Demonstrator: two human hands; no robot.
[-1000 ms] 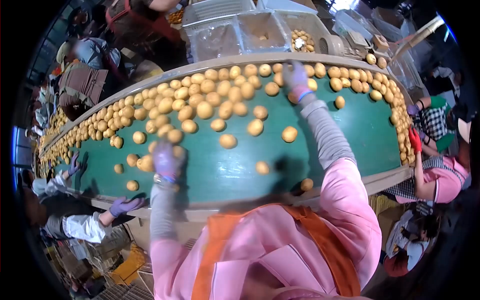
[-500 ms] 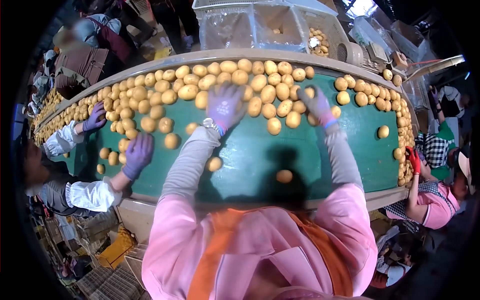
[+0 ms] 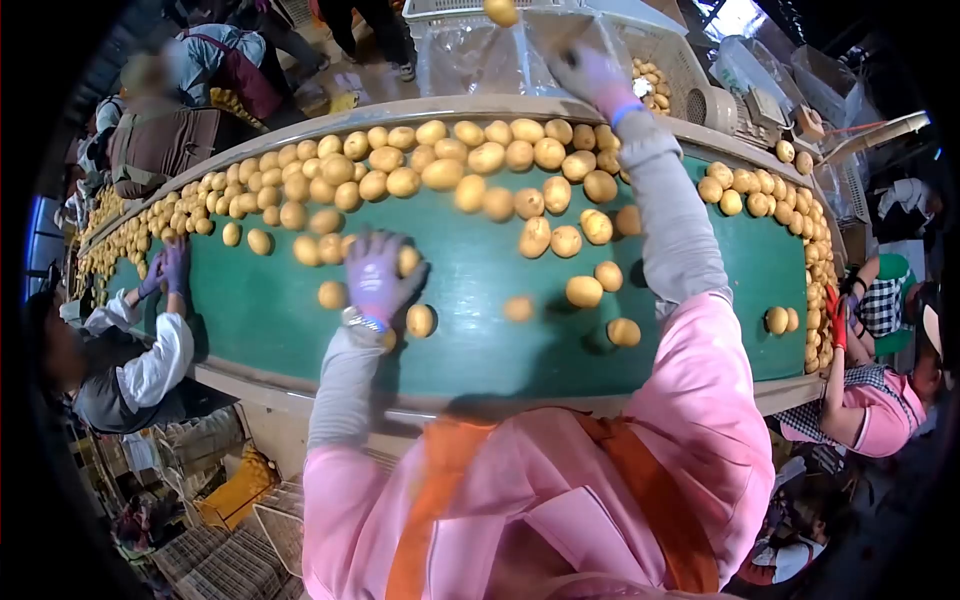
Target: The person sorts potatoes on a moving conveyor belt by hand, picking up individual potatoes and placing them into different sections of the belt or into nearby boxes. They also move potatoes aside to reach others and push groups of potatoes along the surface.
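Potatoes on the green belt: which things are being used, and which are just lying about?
In hand: round yellow potatoes, green conveyor belt, clear-plastic-lined white crate, left hand, right hand.
Lying about: yellow plastic crate, pale mesh baskets.

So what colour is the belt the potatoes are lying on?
Dark green; the belt shows best in the head view.

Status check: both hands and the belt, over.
Left hand splayed on green belt among potatoes. Right hand blurred, stretched past far rim toward lined crate, one potato airborne above. Co-worker's hand far left, clear.
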